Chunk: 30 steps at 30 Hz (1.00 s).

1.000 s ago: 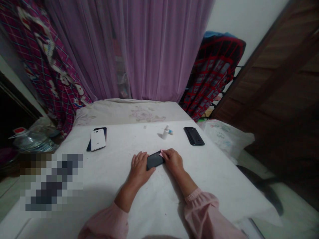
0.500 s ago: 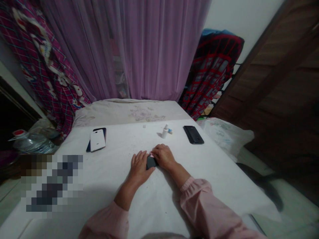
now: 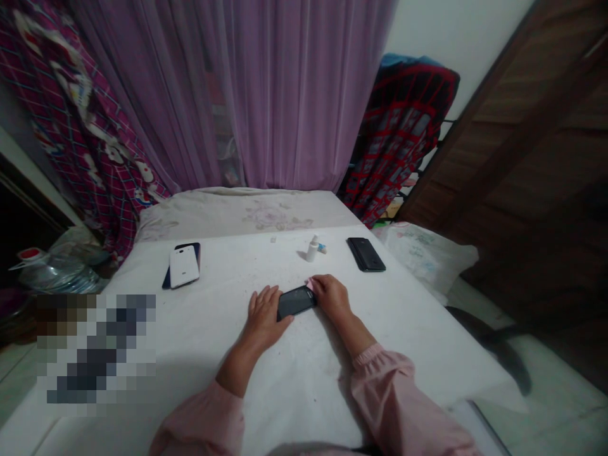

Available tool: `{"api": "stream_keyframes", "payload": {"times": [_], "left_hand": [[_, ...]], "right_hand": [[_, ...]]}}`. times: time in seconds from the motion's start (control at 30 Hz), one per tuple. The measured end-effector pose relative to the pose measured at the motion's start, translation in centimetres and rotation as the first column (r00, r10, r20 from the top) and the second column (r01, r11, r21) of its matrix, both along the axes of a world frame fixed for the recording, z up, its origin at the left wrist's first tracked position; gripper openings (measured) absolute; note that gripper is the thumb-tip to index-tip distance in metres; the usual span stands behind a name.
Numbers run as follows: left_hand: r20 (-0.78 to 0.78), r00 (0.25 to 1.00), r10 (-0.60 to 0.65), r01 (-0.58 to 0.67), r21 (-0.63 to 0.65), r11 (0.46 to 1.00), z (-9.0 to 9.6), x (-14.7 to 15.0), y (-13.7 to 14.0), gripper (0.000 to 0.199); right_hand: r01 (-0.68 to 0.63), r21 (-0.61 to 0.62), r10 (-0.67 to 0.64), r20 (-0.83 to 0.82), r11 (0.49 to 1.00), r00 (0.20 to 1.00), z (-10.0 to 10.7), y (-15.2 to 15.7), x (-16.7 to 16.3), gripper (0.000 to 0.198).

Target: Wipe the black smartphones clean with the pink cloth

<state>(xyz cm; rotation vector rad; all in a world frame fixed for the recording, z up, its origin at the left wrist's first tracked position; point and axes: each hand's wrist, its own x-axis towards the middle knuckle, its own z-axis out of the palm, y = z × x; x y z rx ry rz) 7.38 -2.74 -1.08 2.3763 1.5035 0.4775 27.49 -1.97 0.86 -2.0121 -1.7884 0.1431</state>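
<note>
A dark smartphone [image 3: 296, 302] lies at a slant on the white-covered table, screen up. My left hand [image 3: 264, 311] grips its left end, thumb along the near edge and fingers on the far side. Between the closed fingers of my right hand [image 3: 333, 296] is a small pink cloth [image 3: 310, 283], at the phone's top right corner. Most of the cloth is hidden by the fingers. Beyond my hands stands a small white spray bottle [image 3: 312, 249], with a small blue and white item [image 3: 322, 248] beside it.
On the left, a white phone [image 3: 185, 266] rests on a dark blue one [image 3: 166, 278]. Stacked black phones [image 3: 365, 254] lie on the right near the edge of the white cloth [image 3: 228, 354]. A plastic bag [image 3: 422, 256] is past that edge. A pixelated patch covers the lower left.
My right hand, with the pink cloth, has moved right along the phone to its right end, uncovering more of the screen. My left hand keeps its hold.
</note>
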Motion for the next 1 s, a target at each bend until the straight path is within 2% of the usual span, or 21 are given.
{"api": "stream_keyframes", "payload": {"times": [0.07, 0.17, 0.3, 0.53, 0.6, 0.8, 0.9, 1.0], "left_hand": [[-0.005, 1.0, -0.01, 0.01, -0.004, 1.0, 0.1, -0.1, 0.0, 0.053], [-0.019, 1.0, -0.013, 0.013, -0.018, 1.0, 0.2, -0.1, 0.0, 0.054], [-0.025, 1.0, -0.01, 0.01, -0.017, 1.0, 0.2, -0.1, 0.0, 0.053], [-0.01, 1.0, -0.015, 0.015, 0.029, 0.999, -0.8, -0.3, 0.2, 0.053], [-0.005, 1.0, -0.019, 0.019, 0.035, 0.999, -0.9, -0.3, 0.3, 0.053], [-0.002, 1.0, -0.021, 0.021, 0.038, 0.999, -0.7, -0.3, 0.2, 0.052], [-0.008, 1.0, -0.023, 0.023, 0.028, 0.999, -0.4, -0.2, 0.2, 0.053], [-0.02, 1.0, -0.016, 0.016, 0.005, 1.0, -0.1, -0.2, 0.1, 0.055]], "right_hand": [[0.029, 0.032, -0.029, -0.027, 0.999, 0.999, -0.3, -0.4, -0.2, 0.027], [-0.013, 0.11, 0.018, -0.047, 0.994, 0.999, -0.6, -0.9, -1.2, 0.023], [-0.094, 0.176, 0.087, 0.043, 0.98, 0.995, -0.8, -1.6, -2.9, 0.023], [-0.243, 0.134, 0.224, 0.145, 0.961, 0.964, -0.2, -2.9, -4.7, 0.023], [-0.245, 0.12, 0.228, 0.139, 0.962, 0.964, -0.1, -2.9, -4.5, 0.023], [-0.141, 0.13, 0.126, 0.114, 0.982, 0.985, -0.7, -2.3, -3.6, 0.028], [-0.167, 0.137, 0.151, 0.122, 0.976, 0.981, -1.1, -2.4, -4.1, 0.031], [-0.253, 0.115, 0.236, 0.141, 0.961, 0.961, -1.1, -2.9, -4.9, 0.033]]}}
